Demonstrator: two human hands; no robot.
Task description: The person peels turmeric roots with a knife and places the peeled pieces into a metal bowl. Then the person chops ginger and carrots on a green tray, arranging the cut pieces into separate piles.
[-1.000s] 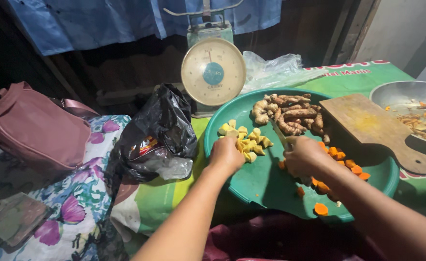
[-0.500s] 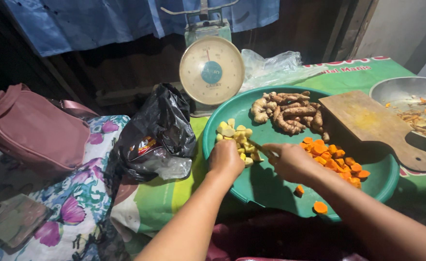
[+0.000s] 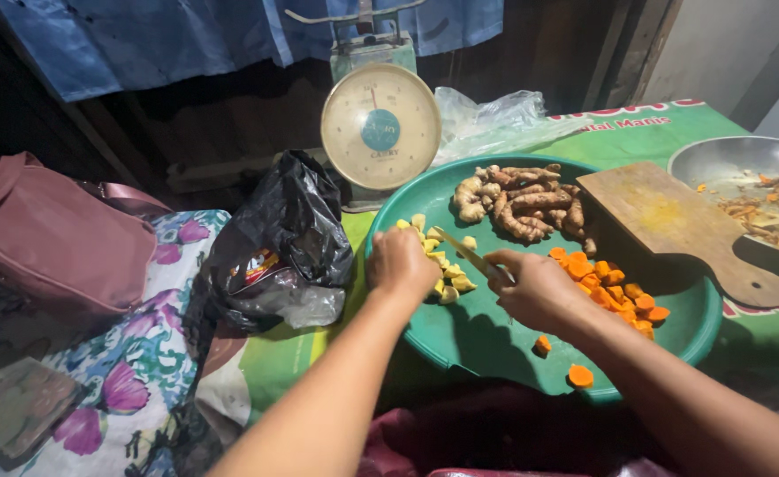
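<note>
Lining dim room: green tablecloth (image 3: 752, 344), blue curtain (image 3: 142, 35)

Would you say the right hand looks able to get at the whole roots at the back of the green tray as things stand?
Probably yes: the right hand holds a knife, but the whole roots lie uncovered just beyond it on the green tray, with nothing between.

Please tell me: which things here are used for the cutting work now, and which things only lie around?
In use: left hand on the yellow pieces; right hand with the knife; green tray; orange slices; whole roots.

Lying about: scale, black bag, pink bag, cutting board, metal bowl, clear plastic bag.
</note>
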